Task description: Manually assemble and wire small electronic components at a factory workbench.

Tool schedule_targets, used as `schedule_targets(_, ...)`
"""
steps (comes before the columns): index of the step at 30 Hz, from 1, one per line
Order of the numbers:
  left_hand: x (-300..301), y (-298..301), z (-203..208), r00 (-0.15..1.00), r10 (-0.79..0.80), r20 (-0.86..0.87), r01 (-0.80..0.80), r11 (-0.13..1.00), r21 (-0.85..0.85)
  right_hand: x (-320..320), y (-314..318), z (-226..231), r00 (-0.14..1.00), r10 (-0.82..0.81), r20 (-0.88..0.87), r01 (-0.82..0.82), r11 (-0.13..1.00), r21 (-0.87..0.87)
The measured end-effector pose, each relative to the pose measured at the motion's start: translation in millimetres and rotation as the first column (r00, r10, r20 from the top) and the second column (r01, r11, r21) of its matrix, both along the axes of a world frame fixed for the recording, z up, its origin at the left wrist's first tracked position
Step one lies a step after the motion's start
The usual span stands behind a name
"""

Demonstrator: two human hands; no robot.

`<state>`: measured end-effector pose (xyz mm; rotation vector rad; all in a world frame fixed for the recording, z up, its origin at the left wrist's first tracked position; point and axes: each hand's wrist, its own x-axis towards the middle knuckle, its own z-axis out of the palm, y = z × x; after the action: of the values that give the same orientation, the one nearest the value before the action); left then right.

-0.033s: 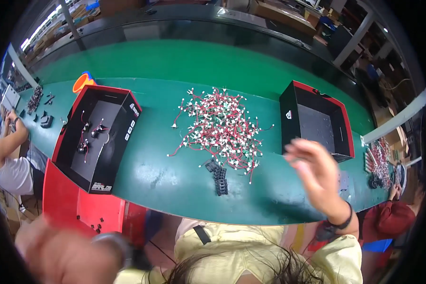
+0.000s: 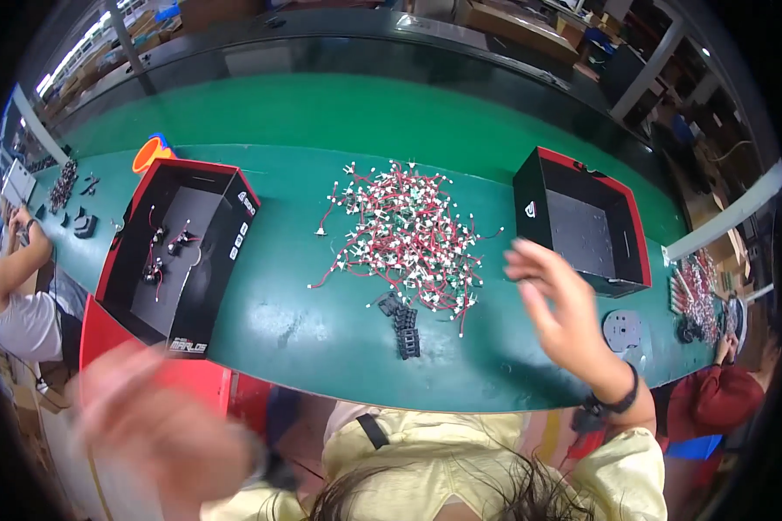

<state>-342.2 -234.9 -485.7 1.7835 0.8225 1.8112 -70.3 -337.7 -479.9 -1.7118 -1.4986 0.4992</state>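
Smeared by motion, my left hand hovers over the red bin at the table's lower left; its fingers cannot be made out. My right hand is raised above the green table, empty, thumb and fingers apart. It is between a heap of small white connectors on red wires and a black box with a red rim. Several small black plastic parts lie in a short stack at the near side of the heap.
At the left, an open black box contains a few black parts with red wires. Behind it stands an orange cup. A grey plate lies near my right wrist. Other people work at both ends, one in a white shirt.
My left hand has moved up and to the right, now over the red bin. My right hand has shifted slightly left and up, uncovering more of the grey plate.
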Motion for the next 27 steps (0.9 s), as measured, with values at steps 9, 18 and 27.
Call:
schedule_targets(9,17.3,-10.2,-50.5,0.916,-0.336,-0.219,0.257,0.911,-0.322,17.6,73.3,-68.9,0.712,0.001,0.702,0.014,1.000,-0.015)
schedule_targets(18,25.4,-1.6,-61.3,0.895,-0.411,-0.173,0.294,0.836,-0.463,2.8,43.8,-27.6,0.859,-0.042,0.510,0.079,0.996,-0.050)
schedule_targets(27,36.3,-2.7,-61.0,0.864,-0.420,-0.278,0.277,0.857,-0.434,10.4,46.3,-61.9,0.827,0.022,0.562,0.065,0.989,-0.134)
